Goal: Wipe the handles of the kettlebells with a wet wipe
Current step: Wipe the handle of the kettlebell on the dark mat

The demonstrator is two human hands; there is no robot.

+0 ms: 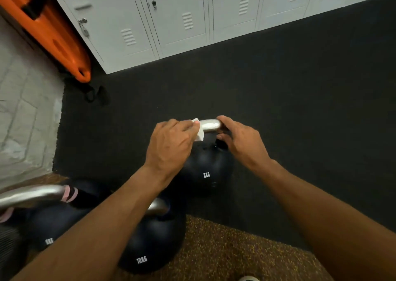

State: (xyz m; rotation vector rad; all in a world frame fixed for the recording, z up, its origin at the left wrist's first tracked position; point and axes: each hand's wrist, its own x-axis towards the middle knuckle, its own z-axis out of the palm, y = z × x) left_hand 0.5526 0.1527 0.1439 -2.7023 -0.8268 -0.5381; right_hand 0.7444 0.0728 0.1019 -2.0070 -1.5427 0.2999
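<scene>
left hand pinches wipe on handle (left end) | right hand grips handle

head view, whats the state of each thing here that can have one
wet wipe: crumpled, against left end of handle
left hand: pinches the wet wipe
right hand: grips the handle, right end
far kettlebell: upright on the mat
12kg kettlebell: upright
lockers: doors shut

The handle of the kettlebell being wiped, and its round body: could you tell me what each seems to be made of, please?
Handle: bare metal, probably steel, polished silvery finish with bright highlights. Kettlebell body: matte black with only a soft sheen and a white printed weight mark; likely coated cast metal, though a rubber or vinyl skin is possible.
</scene>
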